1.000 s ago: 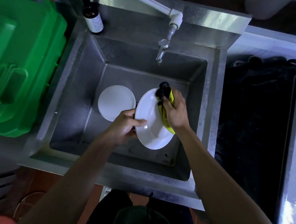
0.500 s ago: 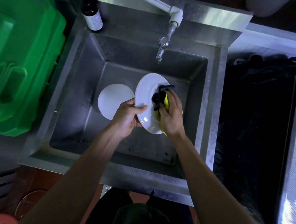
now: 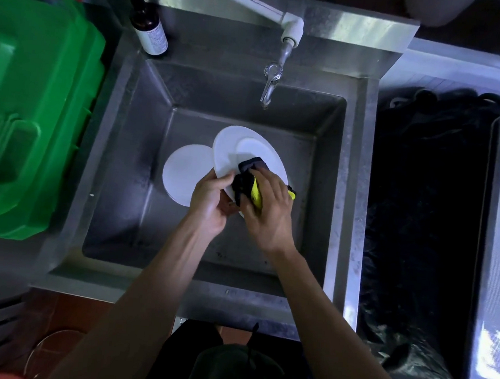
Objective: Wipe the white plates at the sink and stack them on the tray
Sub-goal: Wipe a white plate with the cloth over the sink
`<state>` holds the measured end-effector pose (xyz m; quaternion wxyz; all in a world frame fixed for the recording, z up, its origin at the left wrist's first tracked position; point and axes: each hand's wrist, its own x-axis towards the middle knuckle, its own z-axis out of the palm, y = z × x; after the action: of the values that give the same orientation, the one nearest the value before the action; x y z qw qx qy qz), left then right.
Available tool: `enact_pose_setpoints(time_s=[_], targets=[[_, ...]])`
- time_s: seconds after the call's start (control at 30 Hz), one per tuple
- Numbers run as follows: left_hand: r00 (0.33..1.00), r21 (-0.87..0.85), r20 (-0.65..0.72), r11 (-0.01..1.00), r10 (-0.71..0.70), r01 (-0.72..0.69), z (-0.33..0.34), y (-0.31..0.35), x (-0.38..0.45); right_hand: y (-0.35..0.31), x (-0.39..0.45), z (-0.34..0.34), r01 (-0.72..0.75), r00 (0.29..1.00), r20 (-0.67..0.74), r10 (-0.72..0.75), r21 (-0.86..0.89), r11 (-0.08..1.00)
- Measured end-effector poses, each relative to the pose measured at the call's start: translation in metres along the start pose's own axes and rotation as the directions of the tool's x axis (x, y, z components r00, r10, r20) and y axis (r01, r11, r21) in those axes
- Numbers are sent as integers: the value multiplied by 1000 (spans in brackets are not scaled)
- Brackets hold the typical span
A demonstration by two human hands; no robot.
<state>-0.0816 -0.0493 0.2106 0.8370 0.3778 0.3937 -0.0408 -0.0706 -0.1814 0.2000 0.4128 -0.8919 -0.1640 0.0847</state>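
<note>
1. Versus half a second back, we see the held white plate (image 3: 231, 149) tipped flatter, its face now toward us, and the cloth has slid from the plate's right edge onto its near centre.
2. Left to right: the green bin (image 3: 35, 109) stands against the sink's left rim, and a dark bottle (image 3: 149, 31) sits on the back left corner.
3. The steel sink (image 3: 121, 156) basin holds a second white plate (image 3: 185, 173) lying flat on the bottom, left of centre, partly under the held plate's edge.
4. Our left hand (image 3: 210, 204) grips the held plate at its lower left rim, thumb curled over the top.
5. Our right hand (image 3: 269, 211) clamps a black and yellow cloth (image 3: 251, 177) against the plate face, fingers curled over it.
6. The faucet (image 3: 271, 84) hangs above the basin's back, well apart from the plate.
7. Open basin floor shows right of and in front of the hands, up to the walls.
8. Far right, past black plastic sheeting (image 3: 425, 201), we see a metal tray (image 3: 492, 265) edge with something white on it, too cropped to identify.
</note>
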Motion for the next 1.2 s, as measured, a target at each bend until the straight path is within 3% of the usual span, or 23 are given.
enact_pose_setpoints(time_s=[0.13, 0.4, 0.57, 0.93, 1.1, 1.2], targets=[[1000, -134, 1, 991, -1, 1, -6, -3, 0, 2, -13, 10, -73, 997, -41, 72, -28, 997], [997, -192, 68, 981, -21, 33, -32, 8, -1, 6, -9, 6, -265, 943, -138, 302, 237, 935], [985, -106, 164, 992, -51, 69, -49, 23, 3, 9, 14, -5, -336, 910, -136, 391, 310, 889], [951, 186, 278, 979, -132, 81, -80, 45, 8, 11, 49, -5, -426, 891, -90, 446, 180, 887], [942, 400, 290, 915, -169, 41, -77, 53, 9, 2, 58, -1, -354, 934, -50, 353, -18, 935], [945, 513, 295, 858, -140, -33, -69, 54, 8, -7, 57, -1, -329, 942, -77, 326, -19, 944]])
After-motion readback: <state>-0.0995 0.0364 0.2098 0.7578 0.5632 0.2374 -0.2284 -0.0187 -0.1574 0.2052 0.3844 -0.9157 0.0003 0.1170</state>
